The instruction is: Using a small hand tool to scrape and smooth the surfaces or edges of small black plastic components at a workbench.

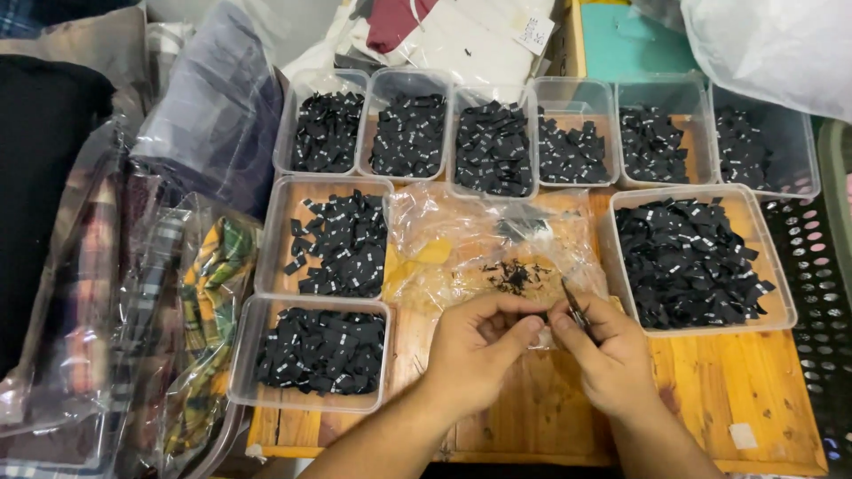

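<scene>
Plastic-wrapped plaid garments (191, 310) lie off the wooden bench's (728, 390) left edge. Clear plastic tubs of small black fabric labels (324, 350) line its left side and far edge. At the near edge, left hand (475, 350) and right hand (608, 355) meet fingertip to fingertip; the right grips slim metal tweezers (575, 310), beside a crumpled clear plastic bag (488, 244).

Slatted wooden table (737, 390), orange-toned, evenly lit from above. Black perforated crate (821, 293) at right edge. Bagged plaid fabrics (191, 302) piled left; teal surface (630, 44) behind.
</scene>
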